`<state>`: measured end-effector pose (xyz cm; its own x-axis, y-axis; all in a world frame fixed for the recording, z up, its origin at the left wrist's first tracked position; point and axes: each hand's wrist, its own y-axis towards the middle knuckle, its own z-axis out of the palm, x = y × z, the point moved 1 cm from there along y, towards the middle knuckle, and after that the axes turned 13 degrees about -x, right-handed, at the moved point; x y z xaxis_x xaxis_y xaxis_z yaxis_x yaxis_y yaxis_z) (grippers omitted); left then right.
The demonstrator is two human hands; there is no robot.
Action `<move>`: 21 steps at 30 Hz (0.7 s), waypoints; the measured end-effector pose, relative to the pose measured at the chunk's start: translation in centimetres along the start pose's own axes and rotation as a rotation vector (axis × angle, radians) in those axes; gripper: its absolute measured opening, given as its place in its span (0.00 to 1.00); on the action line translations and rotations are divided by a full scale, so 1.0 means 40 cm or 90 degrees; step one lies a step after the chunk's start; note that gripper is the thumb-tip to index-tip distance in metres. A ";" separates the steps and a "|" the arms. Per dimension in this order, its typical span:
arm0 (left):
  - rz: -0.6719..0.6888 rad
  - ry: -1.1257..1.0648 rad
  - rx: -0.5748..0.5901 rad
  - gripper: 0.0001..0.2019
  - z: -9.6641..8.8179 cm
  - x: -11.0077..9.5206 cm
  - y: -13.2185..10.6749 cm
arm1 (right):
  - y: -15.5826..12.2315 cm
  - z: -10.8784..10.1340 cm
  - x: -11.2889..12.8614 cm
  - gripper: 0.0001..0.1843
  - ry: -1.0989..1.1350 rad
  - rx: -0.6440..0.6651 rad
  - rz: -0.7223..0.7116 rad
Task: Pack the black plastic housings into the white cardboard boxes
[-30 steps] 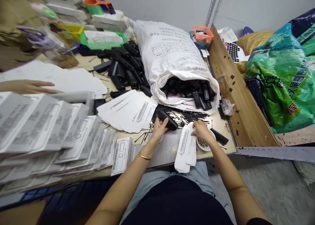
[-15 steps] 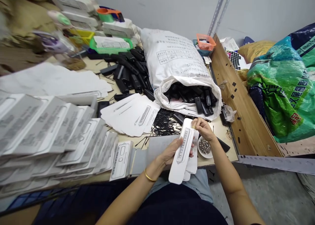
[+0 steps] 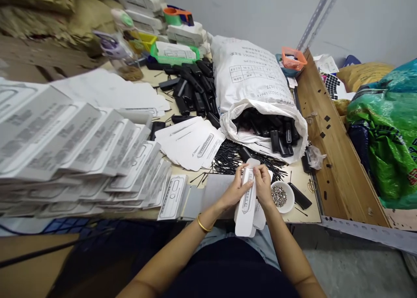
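A slim white printed carton [image 3: 245, 217] is held upright-tilted in front of my body, with a long outline drawing on its face. My left hand [image 3: 235, 191] grips its left side, thumb across the front. My right hand [image 3: 262, 186] is closed on the upper right side, fingers near the top end. Behind the carton, more white card [image 3: 259, 218] shows in part. Just right of my right hand stands a white bowl [image 3: 289, 206] of small shiny metal pieces. Thin black sticks [image 3: 228, 157] lie in a pile beyond my hands.
A white woven sack [image 3: 250, 67] spills black plastic pieces [image 3: 280, 141]. Flat white cartons [image 3: 187, 148] fan out left of it. Folded cartons [image 3: 87, 146] are stacked at the left. A wooden board [image 3: 339, 159] edges the table's right side; a black piece [image 3: 299, 196] lies near the bowl.
My view has swung left. My left hand has moved up the carton, and my right hand has come down from the top corner onto its upper side. The carton stands more upright.
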<state>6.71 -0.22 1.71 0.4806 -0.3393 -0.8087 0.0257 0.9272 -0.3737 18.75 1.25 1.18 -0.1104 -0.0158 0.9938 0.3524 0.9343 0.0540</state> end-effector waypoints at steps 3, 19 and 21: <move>-0.027 -0.052 -0.049 0.44 -0.003 -0.004 0.001 | 0.009 0.012 0.016 0.13 0.026 0.033 -0.009; 0.057 0.346 0.037 0.43 -0.043 -0.029 0.018 | -0.026 0.000 -0.033 0.15 0.147 -0.034 0.146; 0.179 0.431 0.093 0.40 -0.054 -0.033 0.004 | -0.014 -0.001 -0.044 0.17 0.180 -0.082 0.212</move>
<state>4.20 0.03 1.74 -0.1581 -0.0657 -0.9852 0.1204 0.9891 -0.0853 18.77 0.74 -0.58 0.2801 0.1642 0.9458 0.4402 0.8536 -0.2785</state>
